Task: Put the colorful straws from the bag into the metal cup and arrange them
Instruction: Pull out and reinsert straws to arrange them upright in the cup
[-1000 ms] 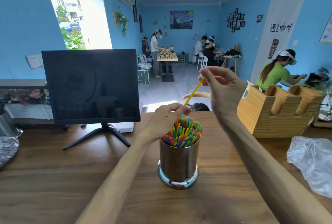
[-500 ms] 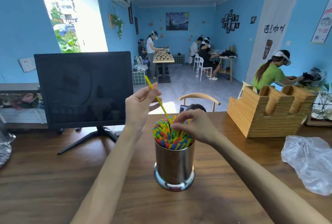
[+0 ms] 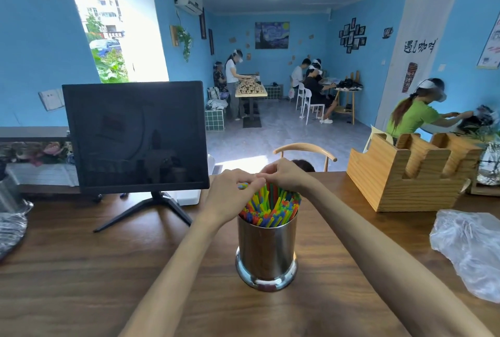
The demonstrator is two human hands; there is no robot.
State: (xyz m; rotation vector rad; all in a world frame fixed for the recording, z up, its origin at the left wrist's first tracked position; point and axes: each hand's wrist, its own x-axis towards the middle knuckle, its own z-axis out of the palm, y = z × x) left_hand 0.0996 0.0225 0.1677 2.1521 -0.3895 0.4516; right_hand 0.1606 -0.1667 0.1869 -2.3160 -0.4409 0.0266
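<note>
- Since the earlier frame, you are bringing both hands together over the far rim of the metal cup [image 3: 266, 250]; the yellow straw you were lifting is no longer raised.
- Your left hand [image 3: 232, 197] is curling its fingers down onto the colorful straws [image 3: 272, 208], seemingly pinching their tips.
- Your right hand [image 3: 288, 175] is curling likewise at the back of the bundle; what it grips is hidden.
- Straws are standing packed in the cup, mid-table [image 3: 81, 269].
- The plastic bag [image 3: 470, 250] is lying well apart at your right, looking emptied.
- Filling is looking done; you are probably just evening the bundle.
</note>
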